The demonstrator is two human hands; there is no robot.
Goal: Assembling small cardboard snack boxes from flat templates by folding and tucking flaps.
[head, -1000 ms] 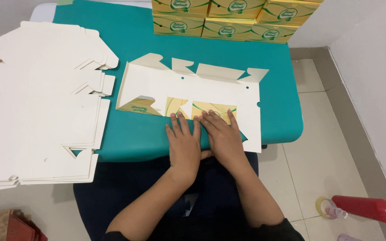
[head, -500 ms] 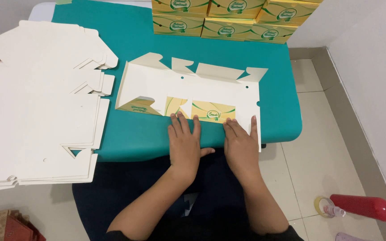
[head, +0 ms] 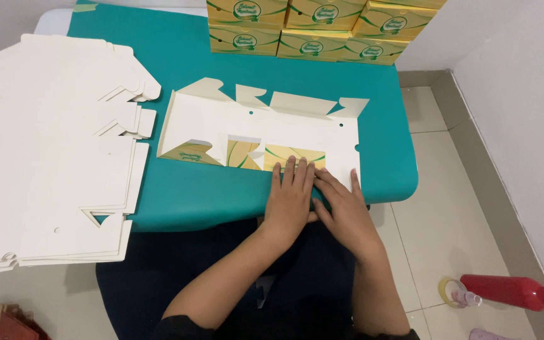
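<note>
Left hand (head: pixel 292 192): flat, fingers spread, palm pressing the near edge of the box blank (head: pixel 266 129); it grips nothing.
Right hand (head: pixel 342 211): also flat and open, pressing beside the left, fingers angled toward it.
Box blank: lies unfolded on the teal table (head: pixel 221 195), its near flap turned over to show yellow print.
Risk: uneven pressure could skew the crease or slide the blank on the smooth top.
Left of it: a tall stack of flat blanks (head: pixel 45 164), overhanging the table edge.
Far side: finished yellow boxes (head: pixel 310 28), well apart.
Floor: red bottle (head: pixel 511 291) and tape roll (head: pixel 449 291), out of the way.
</note>
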